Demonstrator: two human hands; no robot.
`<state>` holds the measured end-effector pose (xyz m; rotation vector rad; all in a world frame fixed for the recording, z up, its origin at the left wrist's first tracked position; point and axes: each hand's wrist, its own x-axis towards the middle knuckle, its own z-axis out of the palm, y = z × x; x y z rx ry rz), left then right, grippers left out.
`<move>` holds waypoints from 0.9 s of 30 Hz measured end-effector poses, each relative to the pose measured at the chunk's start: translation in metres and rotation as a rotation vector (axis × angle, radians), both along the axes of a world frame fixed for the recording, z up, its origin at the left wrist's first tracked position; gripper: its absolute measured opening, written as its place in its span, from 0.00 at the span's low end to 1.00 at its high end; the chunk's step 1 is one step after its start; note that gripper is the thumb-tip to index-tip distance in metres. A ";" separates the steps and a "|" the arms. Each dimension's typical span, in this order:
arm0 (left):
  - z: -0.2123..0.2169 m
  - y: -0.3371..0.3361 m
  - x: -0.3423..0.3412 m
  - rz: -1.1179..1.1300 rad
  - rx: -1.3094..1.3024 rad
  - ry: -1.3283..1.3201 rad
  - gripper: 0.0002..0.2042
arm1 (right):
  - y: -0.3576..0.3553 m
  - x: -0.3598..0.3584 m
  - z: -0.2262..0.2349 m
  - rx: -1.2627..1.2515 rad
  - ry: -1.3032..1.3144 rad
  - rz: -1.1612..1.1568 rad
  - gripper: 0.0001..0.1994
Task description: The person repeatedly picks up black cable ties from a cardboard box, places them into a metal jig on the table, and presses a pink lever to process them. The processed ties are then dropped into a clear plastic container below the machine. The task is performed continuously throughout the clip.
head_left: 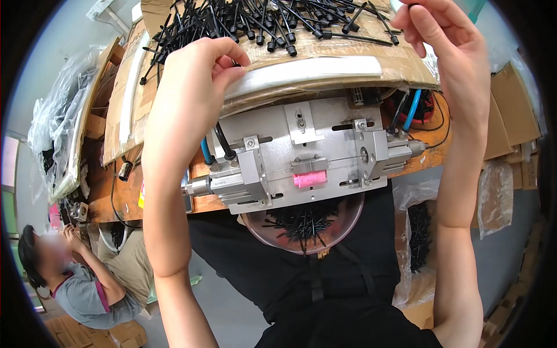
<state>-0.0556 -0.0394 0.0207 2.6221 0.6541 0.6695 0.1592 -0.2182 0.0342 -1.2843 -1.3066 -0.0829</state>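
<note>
My left hand [200, 72] is raised over the near edge of the cardboard, thumb and finger pinched on a small black part [235, 63] that is mostly hidden. Higher up at the right, my right hand [444, 37] has its fingers curled and pinched; a black bit [413, 6] shows between them at the picture's edge. Between the hands lies a heap of thin black rods with capped ends [255, 26] on cardboard [406, 64]. Below is a metal fixture [278, 136] with two facing cylinder blocks and a pink piece [310, 178] at its middle.
A clear bowl of black parts [351, 223] sits at my lap below the fixture. Blue and black air hoses [412, 110] rise beside it. Another person [93, 284] sits at the lower left. A plastic-lined box of black parts [419, 238] stands at the right.
</note>
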 end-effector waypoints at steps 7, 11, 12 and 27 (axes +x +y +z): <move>-0.024 -0.039 -0.020 -0.055 0.265 -0.245 0.11 | -0.032 0.012 -0.005 -0.048 0.111 0.114 0.11; -0.073 -0.122 -0.054 -0.022 0.272 -0.198 0.29 | -0.061 0.009 -0.027 -0.070 0.170 0.106 0.14; -0.088 -0.137 -0.058 -0.047 0.268 -0.194 0.29 | -0.064 0.006 -0.030 -0.076 0.196 0.120 0.14; -0.125 -0.169 -0.046 -0.046 0.158 0.157 0.35 | -0.078 -0.054 -0.058 -0.074 0.298 -0.021 0.08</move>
